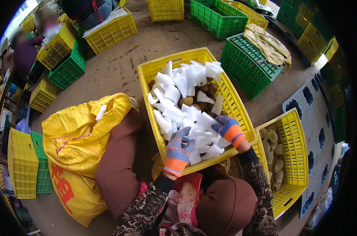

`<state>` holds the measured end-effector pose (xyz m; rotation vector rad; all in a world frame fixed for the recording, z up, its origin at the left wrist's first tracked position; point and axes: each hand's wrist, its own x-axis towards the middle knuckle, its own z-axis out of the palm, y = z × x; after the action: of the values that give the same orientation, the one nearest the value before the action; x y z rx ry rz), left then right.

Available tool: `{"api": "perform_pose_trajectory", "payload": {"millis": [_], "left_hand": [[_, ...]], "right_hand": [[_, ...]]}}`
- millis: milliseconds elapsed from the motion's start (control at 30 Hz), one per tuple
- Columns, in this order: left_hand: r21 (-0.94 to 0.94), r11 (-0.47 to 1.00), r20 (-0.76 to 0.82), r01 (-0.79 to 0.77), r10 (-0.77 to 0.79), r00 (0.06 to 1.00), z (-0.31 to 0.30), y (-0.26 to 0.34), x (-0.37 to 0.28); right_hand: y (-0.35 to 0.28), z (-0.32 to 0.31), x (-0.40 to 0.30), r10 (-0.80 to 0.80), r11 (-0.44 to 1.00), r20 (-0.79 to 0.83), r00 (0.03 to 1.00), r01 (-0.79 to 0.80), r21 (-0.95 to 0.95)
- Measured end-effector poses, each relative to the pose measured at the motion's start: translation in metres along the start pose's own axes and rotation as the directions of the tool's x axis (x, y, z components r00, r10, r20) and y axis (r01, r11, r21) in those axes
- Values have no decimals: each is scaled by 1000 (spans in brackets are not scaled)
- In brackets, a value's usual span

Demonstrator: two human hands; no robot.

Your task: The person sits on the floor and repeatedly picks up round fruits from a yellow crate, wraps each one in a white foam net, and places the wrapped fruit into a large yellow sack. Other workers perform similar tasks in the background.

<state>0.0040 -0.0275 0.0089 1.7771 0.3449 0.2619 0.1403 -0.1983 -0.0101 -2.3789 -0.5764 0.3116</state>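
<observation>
A yellow plastic crate stands before me, holding round brownish fruits partly covered by many white foam net sleeves. My left hand, in a grey and orange glove, is over the crate's near edge with its fingers at the sleeves; whether it grips one I cannot tell. My right hand, gloved alike, touches a white foam sleeve near the crate's right side, its fingertips partly hidden. To the right, a second yellow crate holds several fruits in foam sleeves.
A full yellow woven sack leans beside my left leg. A green crate with a folded tan sack on top stands beyond at the right. More crates and other people are at the upper left.
</observation>
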Motion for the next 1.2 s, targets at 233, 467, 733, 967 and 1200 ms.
{"api": "perform_pose_trajectory", "payload": {"millis": [233,467,733,967,1200], "left_hand": [[247,951,-45,-185,202,978,-5,6,-2],[190,974,-91,-126,145,985,-3,20,-10],[-415,847,253,331,-242,937,-6,-1,-3],[-511,809,293,291,-155,944,10,-40,2],[-490,814,283,311,-189,940,-9,-18,1]], "right_hand": [[-48,1,-56,-350,879,-9,937,332,343],[-56,5,-53,-194,891,1,981,176,420],[3,-2,19,-243,951,-46,969,247,184],[182,112,96,-63,564,44,997,72,-823],[110,72,95,116,475,55,992,-7,-880]]}}
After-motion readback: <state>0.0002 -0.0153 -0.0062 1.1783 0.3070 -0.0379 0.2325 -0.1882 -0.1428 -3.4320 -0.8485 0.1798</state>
